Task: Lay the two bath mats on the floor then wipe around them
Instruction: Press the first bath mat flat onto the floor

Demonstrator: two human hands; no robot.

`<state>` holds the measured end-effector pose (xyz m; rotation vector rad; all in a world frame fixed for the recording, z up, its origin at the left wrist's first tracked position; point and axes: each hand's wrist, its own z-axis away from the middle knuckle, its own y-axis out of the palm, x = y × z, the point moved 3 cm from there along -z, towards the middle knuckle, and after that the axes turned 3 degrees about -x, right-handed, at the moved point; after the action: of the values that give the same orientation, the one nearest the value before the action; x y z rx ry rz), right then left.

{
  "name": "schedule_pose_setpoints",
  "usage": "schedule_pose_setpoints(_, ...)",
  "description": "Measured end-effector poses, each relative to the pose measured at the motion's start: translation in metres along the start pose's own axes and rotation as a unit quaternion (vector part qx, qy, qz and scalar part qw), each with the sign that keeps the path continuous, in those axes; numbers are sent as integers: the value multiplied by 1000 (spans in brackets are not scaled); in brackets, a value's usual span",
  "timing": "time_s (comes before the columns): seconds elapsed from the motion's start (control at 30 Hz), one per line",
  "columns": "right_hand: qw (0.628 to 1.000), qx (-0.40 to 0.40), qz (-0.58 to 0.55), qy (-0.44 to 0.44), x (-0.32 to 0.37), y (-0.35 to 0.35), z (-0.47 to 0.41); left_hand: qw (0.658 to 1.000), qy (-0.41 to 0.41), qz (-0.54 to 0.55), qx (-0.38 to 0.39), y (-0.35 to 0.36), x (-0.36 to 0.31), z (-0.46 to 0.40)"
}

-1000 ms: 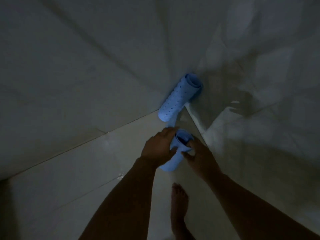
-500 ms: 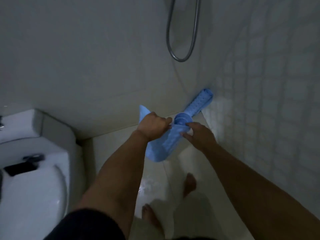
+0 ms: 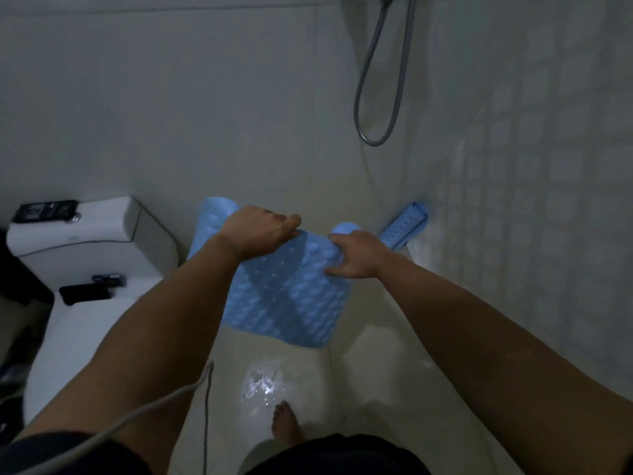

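Note:
A light blue bath mat (image 3: 291, 296) with bumps and small holes hangs partly unrolled in the air above the floor. My left hand (image 3: 257, 231) grips its upper edge, where the far end curls over to the left. My right hand (image 3: 352, 257) grips the mat beside a still-curled portion. The mat's lower edge hangs free above the tiles. A second blue mat (image 3: 407, 224) stays rolled up, leaning in the corner where the two walls meet the floor.
A white toilet (image 3: 85, 269) stands at the left, with a dark device (image 3: 44, 210) on its tank. A shower hose (image 3: 376, 80) loops down the back wall. The tiled floor (image 3: 376, 365) is wet near my bare foot (image 3: 286, 423). A thin cable (image 3: 205, 406) hangs in front.
The rolled mat in my hands has been pulled open into a wide sheet. My hands have spread apart, and the view has tilted up to show the toilet and hose.

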<state>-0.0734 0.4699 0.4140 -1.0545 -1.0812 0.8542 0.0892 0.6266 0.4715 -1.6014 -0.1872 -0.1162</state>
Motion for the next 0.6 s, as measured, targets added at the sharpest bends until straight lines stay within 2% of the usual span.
schedule_pose_setpoints(0.13, 992, 91, -72, 48, -22, 15, 22, 1000, -11, -16, 0, -1, -20, 3)
schedule_pose_setpoints(0.23, 979, 166, -49, 112, -51, 54, 50, 1000, -24, 2, 2, 13, -42, 12)
schedule_pose_setpoints(0.33, 962, 224, -46, 152, -94, 107, 87, 997, -53, 54, -31, 40, -59, 36)
schedule_pose_setpoints(0.43, 955, 215, -73, 188, -119, 155, 121, 991, -83, 83, -59, 77, -75, 61)
schedule_pose_setpoints(0.6, 951, 213, -97, 203, -127, 221, 148, 981, -146, 128, 4, 160, -102, 94)
